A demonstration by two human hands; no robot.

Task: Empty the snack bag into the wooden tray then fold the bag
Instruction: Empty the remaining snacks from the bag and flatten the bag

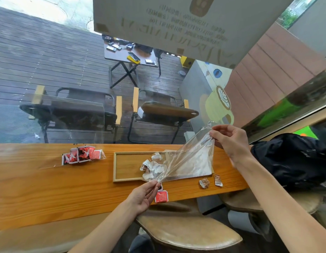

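1. Clear, crinkled plastic snack bag (187,157) stretched taut between both hands, hanging over the right half of the shallow rectangular wooden tray (122,166) on the orange-brown wooden counter (49,189).
2. Left hand (144,195) pinching the bag's lower near corner between thumb and fingertips; narrow grip, holding film only.
3. Right hand (229,141) pinching the bag's upper far corner, fingers curled round the film, raised above and beyond the left.
4. Long axis of the bag: on a diagonal, from the left pinch up and away to the right pinch. Tray just beyond the left pinch and below the right one, its long side along the counter.
5. Small white-wrapped snacks (153,167) in the tray under the bag's low end, just beyond the left pinch; left hand nearer to them. Cannot tell whether any remain inside the film.
6. Strays outside the tray: a red sachet (161,196) touching or just beside the left fingertips, two small brown-and-white packets (211,181) on the counter below the right hand.
7. Judgement: emptying nearly done; folding likely calls for bringing the right pinch down toward the left along that diagonal.
8. Second clear bag of red sachets (82,154) well to the left of both grips.
9. Writing: print on the red sachets too small to read; mirrored lettering on the pale sign (176,21) overhead, not legible; small white mark on the black backpack (293,157) unreadable.
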